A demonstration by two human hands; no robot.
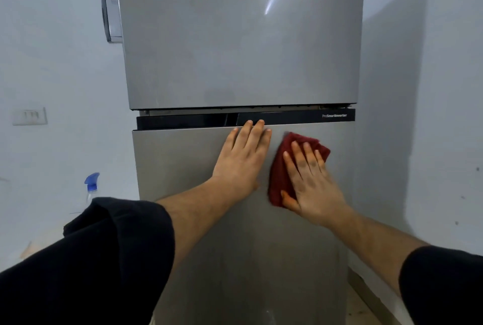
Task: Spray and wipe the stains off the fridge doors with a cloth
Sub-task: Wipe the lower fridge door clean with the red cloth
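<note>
Cloth of dark red, crumpled fabric (278, 175) is found pressed flat against the upper right part of the brushed grey metal lower fridge door (183, 168). It is borne there by the right hand (311, 183), fingers straight and slightly spread; no grip around the fabric is seen. The left hand (240, 157) is laid flat on the same door just beside the cloth, fingers close together, fingertips reaching the glossy black strip (183, 122) at the door's top edge.

Risks noted:
- The cloth is judged liable to slip or bunch under a flat palm on so smooth a panel, leaving smears.
- Fingertips could be caught in the dark gap between the black strip and the grey metal upper fridge door (235, 37) if an upward stroke is carried too far.
- The translucent spray bottle with blue trigger head (91, 185), standing low at the left and partly hidden by a black sleeve (91, 259), could be knocked over.

Room for movement: the door's right edge lies near the pale right-hand wall (418, 89) – strokes that way are confined. Ample panel is open below and to the left. Stains cannot be made out with certainty.
</note>
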